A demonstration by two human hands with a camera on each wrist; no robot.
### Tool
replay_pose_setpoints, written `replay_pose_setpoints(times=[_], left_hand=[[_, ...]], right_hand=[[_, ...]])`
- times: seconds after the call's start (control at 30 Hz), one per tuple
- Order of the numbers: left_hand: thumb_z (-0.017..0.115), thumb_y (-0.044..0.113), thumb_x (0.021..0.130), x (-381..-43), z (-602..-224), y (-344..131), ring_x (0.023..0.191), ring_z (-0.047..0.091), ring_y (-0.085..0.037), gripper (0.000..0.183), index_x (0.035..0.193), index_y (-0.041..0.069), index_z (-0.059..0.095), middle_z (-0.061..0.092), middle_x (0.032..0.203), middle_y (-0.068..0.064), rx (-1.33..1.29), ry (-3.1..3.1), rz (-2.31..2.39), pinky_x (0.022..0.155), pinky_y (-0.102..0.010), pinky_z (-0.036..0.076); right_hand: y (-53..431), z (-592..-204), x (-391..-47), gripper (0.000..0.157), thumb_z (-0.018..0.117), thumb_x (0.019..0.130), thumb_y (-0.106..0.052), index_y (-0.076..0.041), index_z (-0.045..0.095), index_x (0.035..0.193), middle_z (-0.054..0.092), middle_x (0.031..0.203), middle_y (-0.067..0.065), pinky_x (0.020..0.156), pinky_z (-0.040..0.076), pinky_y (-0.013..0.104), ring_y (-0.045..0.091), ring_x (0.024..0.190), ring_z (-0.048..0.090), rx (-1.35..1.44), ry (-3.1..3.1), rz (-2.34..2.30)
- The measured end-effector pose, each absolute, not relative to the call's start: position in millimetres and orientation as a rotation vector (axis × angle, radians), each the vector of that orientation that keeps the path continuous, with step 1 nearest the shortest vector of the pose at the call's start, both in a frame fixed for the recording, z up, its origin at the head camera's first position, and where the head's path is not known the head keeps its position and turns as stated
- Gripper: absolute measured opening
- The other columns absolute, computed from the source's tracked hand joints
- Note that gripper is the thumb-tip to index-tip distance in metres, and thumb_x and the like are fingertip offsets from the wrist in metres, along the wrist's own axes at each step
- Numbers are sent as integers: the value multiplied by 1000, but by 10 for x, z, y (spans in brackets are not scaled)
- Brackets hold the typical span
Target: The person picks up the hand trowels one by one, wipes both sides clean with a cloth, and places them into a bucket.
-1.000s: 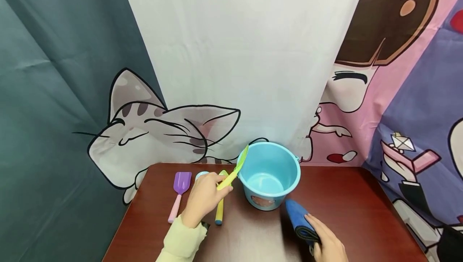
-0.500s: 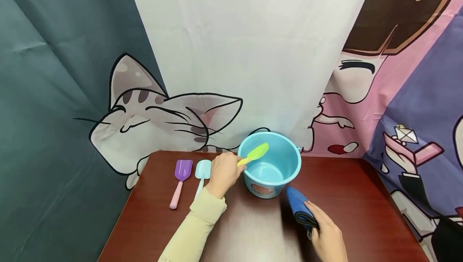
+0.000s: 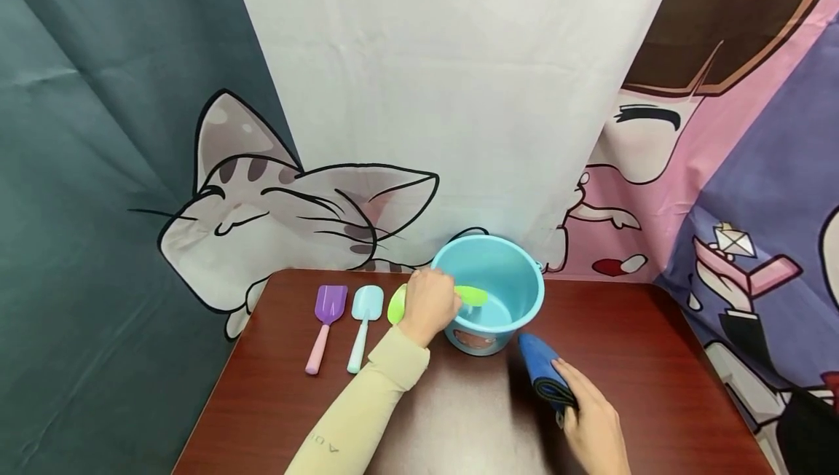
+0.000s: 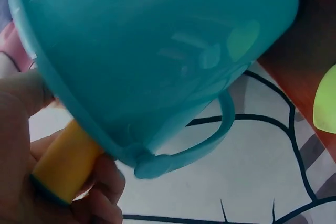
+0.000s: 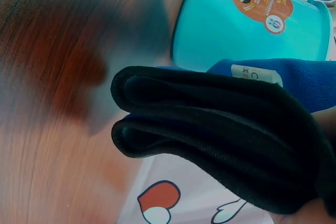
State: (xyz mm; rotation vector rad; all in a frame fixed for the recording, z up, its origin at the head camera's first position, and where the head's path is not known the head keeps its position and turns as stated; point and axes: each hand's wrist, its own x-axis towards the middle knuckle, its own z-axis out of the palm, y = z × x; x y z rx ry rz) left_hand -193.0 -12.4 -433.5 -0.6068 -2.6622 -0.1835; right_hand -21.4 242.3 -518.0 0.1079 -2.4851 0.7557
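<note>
My left hand (image 3: 429,307) grips a small toy shovel by its yellow handle (image 4: 68,161) at the near left rim of a light blue bucket (image 3: 485,326). The shovel's lime green blade (image 3: 473,295) reaches over the bucket's opening. In the left wrist view, the fingers curl round the handle's dark-tipped end beside the rim. My right hand (image 3: 593,420) holds a folded blue cloth (image 3: 540,369) with thick black edging, just right of the bucket. Up close in the right wrist view, the cloth's black folded layers (image 5: 210,124) hide most of that hand.
Left of the bucket lie a purple shovel (image 3: 330,305) with a pink handle, a pale blue shovel (image 3: 367,304) and another green one (image 3: 396,305), partly behind the left hand. All rest on a brown table (image 3: 262,387). A printed curtain (image 3: 393,96) hangs behind.
My left hand has moved right and forward, bringing the green shovel from beside the bucket to over its opening; the blade now points right. The right hand and cloth stay nearly still.
</note>
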Motion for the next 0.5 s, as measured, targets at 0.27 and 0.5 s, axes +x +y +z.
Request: replay_pose_setpoints(times=[0.27, 0.5], left_hand=[[70, 17, 77, -1981, -4357, -44, 74, 54, -22, 30, 52, 20, 52, 56, 57, 2, -645, -2793, -121, 67, -35, 38], [66, 18, 81, -2012, -4318, -72, 78, 53, -22, 35, 50, 22, 51, 51, 55, 4, -677, -2890, -105, 69, -35, 37]], right_hand=[[2435, -5166, -193, 79, 61, 61, 19, -17, 68, 130, 66, 130, 3, 93, 27, 6, -6, 125, 48, 96, -2499, 754], [2416, -5154, -187, 76, 61, 64, 19, -17, 68, 130, 66, 130, 3, 93, 28, 6, -7, 124, 46, 73, -2519, 754]])
